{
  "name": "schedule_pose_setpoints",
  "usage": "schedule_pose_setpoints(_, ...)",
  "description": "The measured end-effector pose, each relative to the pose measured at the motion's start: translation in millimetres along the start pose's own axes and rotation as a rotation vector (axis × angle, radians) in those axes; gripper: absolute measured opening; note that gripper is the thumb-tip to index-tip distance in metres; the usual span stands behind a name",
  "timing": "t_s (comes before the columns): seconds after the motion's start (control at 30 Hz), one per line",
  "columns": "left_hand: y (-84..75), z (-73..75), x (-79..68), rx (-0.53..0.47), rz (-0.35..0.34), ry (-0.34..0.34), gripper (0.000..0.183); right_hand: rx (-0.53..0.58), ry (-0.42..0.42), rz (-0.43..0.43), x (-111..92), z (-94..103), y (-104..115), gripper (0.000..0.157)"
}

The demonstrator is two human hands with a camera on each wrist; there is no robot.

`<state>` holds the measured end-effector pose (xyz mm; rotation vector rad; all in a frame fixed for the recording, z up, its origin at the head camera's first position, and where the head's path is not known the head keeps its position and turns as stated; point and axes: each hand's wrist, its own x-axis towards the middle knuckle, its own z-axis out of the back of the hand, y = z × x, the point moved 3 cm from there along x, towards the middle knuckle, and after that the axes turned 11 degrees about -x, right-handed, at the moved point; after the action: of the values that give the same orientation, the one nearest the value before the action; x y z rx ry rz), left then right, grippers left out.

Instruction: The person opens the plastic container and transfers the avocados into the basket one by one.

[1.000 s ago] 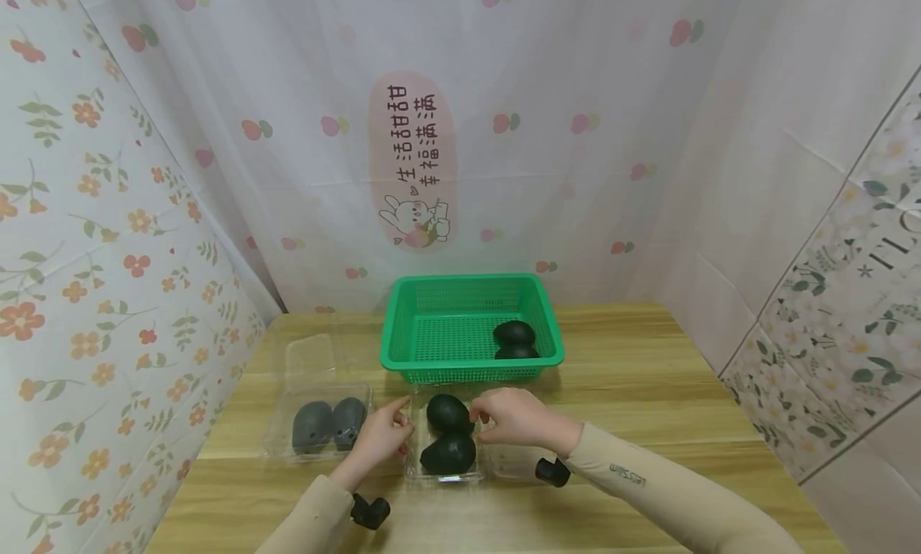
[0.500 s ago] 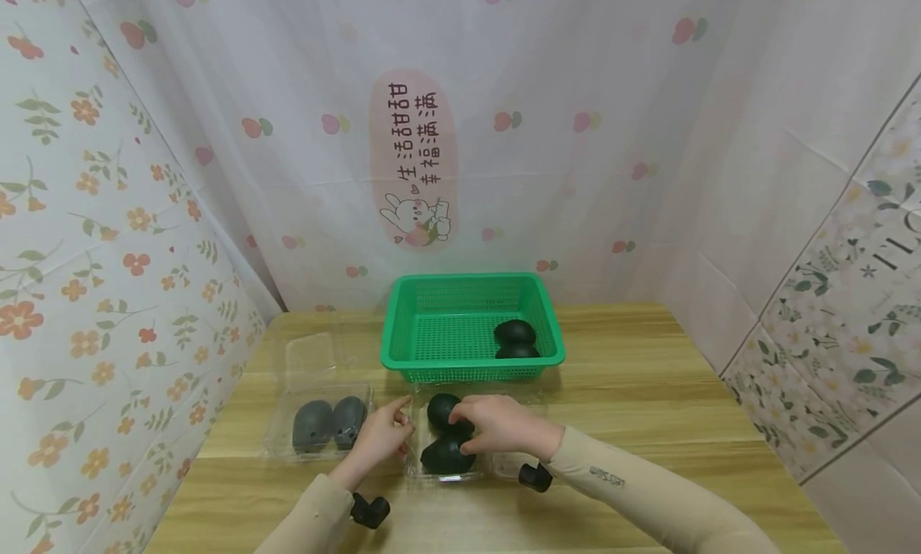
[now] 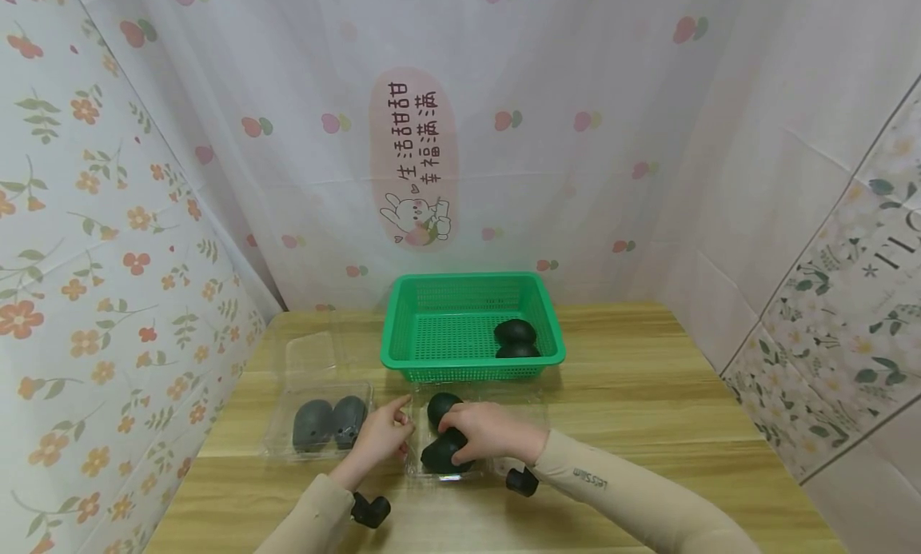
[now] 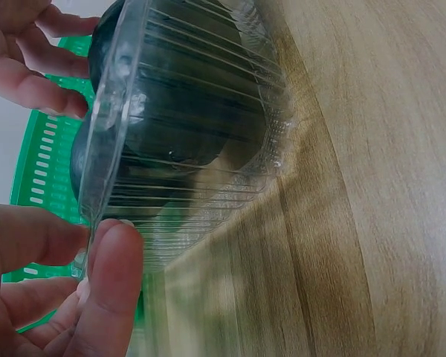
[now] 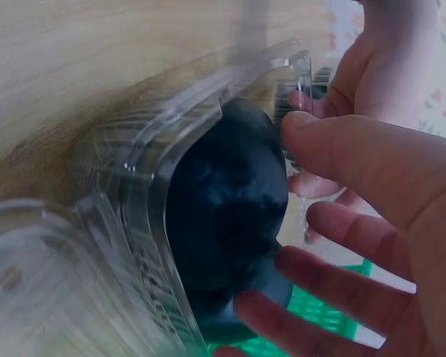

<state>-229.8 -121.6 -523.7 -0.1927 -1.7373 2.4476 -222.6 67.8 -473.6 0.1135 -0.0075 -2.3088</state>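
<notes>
A clear plastic clamshell box [image 3: 466,477] sits at the middle front of the table in the head view, its lid [image 5: 44,297] folded out to the right. Two dark avocados lie in it, a near one [image 3: 437,456] and a far one [image 3: 440,410]. At the left side, my left hand [image 3: 384,434] pinches the box's rim between thumb and fingers, as the left wrist view shows. My right hand [image 3: 496,431] hovers over the avocados with fingers spread and little bent. Its fingertips [image 5: 293,256] are at their surface; firm contact cannot be told.
Behind the box stands a green basket [image 3: 403,366] with two dark avocados [image 3: 515,332] at its right end. To the left, another clear box [image 3: 277,442] with its lid up holds two avocados [image 3: 312,426]. A patterned curtain [image 3: 576,178] hangs behind the table.
My right hand has moved left from the box's right edge to over the avocados. My left hand stays at the rim, and the avocados have not visibly moved.
</notes>
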Motion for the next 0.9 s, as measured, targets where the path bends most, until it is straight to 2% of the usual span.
schedule_pose_setpoints(0.2, 0.7, 0.4, 1.0, 0.01, 0.004, 0.004, 0.054, -0.038, 0.018, -0.015, 3, -4.7, 3, 0.043)
schedule_pose_setpoints(0.9, -0.3, 1.2, -0.1, -0.015, 0.012, 0.017, 0.054, -0.067, 0.009, 0.02, 11, -15.5, 8, 0.04)
